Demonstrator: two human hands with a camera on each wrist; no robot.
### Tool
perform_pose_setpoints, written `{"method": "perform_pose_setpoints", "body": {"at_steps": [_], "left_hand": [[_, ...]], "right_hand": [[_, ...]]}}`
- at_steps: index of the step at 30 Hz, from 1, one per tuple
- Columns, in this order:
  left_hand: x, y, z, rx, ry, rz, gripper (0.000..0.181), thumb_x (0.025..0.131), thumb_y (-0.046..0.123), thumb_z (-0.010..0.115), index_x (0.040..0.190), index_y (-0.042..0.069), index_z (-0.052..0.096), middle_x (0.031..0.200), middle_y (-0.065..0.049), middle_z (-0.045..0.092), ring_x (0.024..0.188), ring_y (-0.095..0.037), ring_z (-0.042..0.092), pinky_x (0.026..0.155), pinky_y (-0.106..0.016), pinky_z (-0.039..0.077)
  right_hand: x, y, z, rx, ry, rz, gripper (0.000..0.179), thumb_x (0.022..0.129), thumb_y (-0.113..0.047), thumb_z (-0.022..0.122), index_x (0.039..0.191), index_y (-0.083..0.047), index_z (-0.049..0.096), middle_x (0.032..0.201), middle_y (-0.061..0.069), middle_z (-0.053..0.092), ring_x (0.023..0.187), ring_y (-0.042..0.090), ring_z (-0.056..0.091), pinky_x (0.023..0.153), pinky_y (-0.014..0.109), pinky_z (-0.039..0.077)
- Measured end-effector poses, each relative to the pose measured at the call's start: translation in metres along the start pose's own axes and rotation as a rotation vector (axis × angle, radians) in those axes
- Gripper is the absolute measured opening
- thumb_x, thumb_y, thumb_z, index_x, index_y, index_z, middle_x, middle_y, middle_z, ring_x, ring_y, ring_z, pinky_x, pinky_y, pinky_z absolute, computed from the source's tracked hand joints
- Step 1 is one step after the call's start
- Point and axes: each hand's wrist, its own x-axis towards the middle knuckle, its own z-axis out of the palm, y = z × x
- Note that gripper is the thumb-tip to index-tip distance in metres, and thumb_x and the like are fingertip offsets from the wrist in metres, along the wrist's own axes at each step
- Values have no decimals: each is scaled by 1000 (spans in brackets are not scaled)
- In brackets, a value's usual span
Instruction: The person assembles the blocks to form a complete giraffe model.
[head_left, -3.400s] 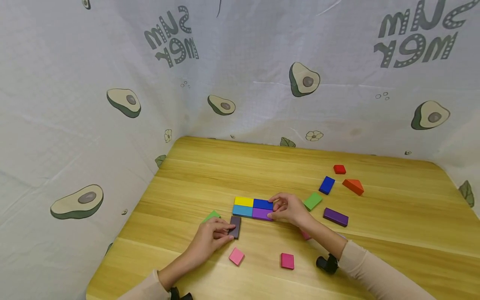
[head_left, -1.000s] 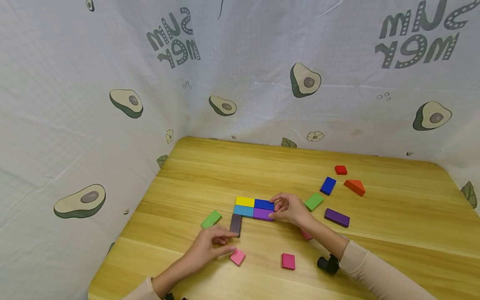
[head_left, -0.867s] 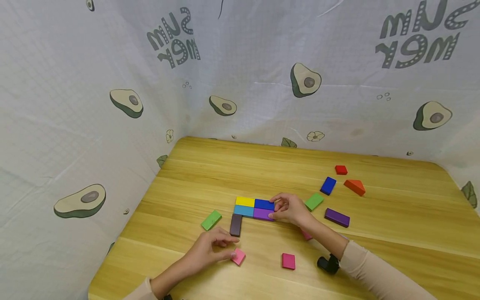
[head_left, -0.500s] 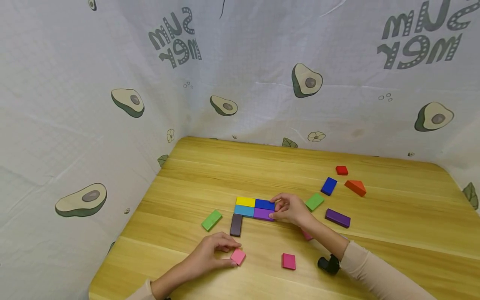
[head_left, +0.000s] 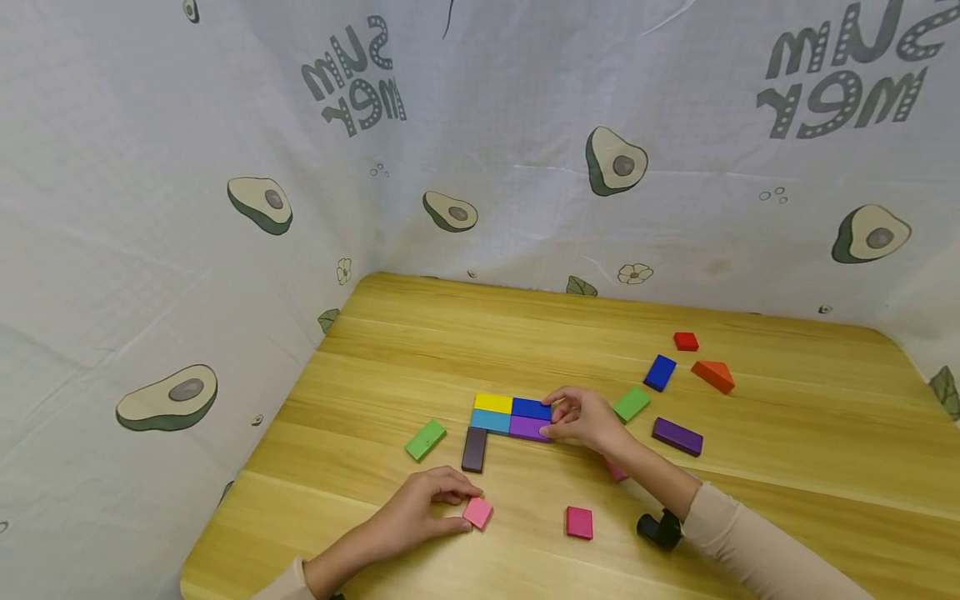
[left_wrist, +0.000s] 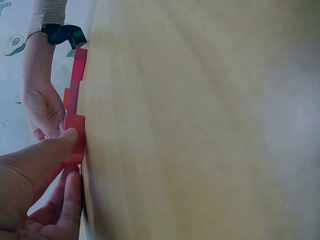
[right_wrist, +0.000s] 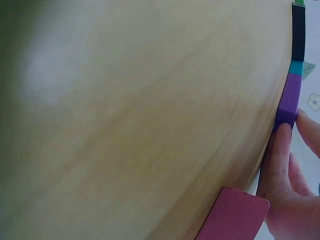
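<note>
In the head view my left hand [head_left: 412, 512] pinches a small pink square block [head_left: 478, 512] between thumb and forefinger; the left wrist view shows the thumb on the block's side. My right hand [head_left: 588, 421] holds the right end of a flat group of blocks, its forefinger at the blue block [head_left: 531, 408] and its thumb at the purple block [head_left: 528, 427]. A yellow block [head_left: 492, 403] and a light blue block [head_left: 491, 421] complete that group's left half. Below the light blue one stands a dark brown block [head_left: 474, 450], touching it at the left end.
A green block [head_left: 426, 440] lies left of the group, a magenta square [head_left: 579, 522] nearer the front. To the right are another green block [head_left: 632, 404], a blue block [head_left: 660, 372], a dark purple block [head_left: 677, 436], an orange triangle [head_left: 714, 376] and a red block [head_left: 686, 341].
My left hand has let go of the dark brown block, now against the light blue one, moved toward the front and taken hold of the pink square. The right hand has stayed put.
</note>
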Motion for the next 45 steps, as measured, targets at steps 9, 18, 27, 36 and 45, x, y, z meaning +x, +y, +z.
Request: {"method": "perform_pose_setpoints", "body": {"at_steps": [9, 18, 27, 36, 45], "left_hand": [[-1, -1, -1, -111, 93, -79, 32, 82, 2, 81, 112, 3, 72, 111, -4, 65, 98, -11, 66, 85, -23, 53], [0, 0, -3, -126, 169, -124, 30, 81, 2, 83, 109, 1, 71, 108, -9, 66, 95, -14, 67, 83, -23, 54], [1, -2, -3, -118, 222, -121, 31, 80, 4, 84, 107, 1, 70, 108, -9, 67, 94, -16, 68, 82, -24, 54], [2, -3, -4, -123, 229, -127, 29, 78, 4, 85, 105, 2, 73, 107, -9, 66, 90, -16, 68, 79, -24, 55], [6, -4, -3, -86, 246, -107, 29, 78, 2, 84, 105, 1, 72, 105, -9, 68, 87, -13, 69, 77, -23, 56]], "right_hand": [[1, 0, -1, 5, -2, -15, 41, 79, 3, 82, 115, 11, 64, 83, 10, 63, 73, 24, 62, 61, 25, 50], [1, 0, 0, -1, 3, -12, 40, 79, 3, 82, 114, 11, 64, 82, 11, 63, 73, 24, 62, 61, 24, 51], [1, 0, 0, -8, 3, -6, 40, 79, 2, 82, 114, 10, 64, 83, 11, 63, 72, 23, 61, 61, 24, 49], [0, 1, 1, -13, -3, 2, 40, 79, 2, 82, 114, 10, 64, 82, 11, 63, 71, 22, 60, 59, 24, 48], [1, 1, -1, -3, -3, -4, 40, 79, 2, 82, 114, 10, 64, 83, 11, 64, 73, 24, 62, 60, 24, 49]]}}
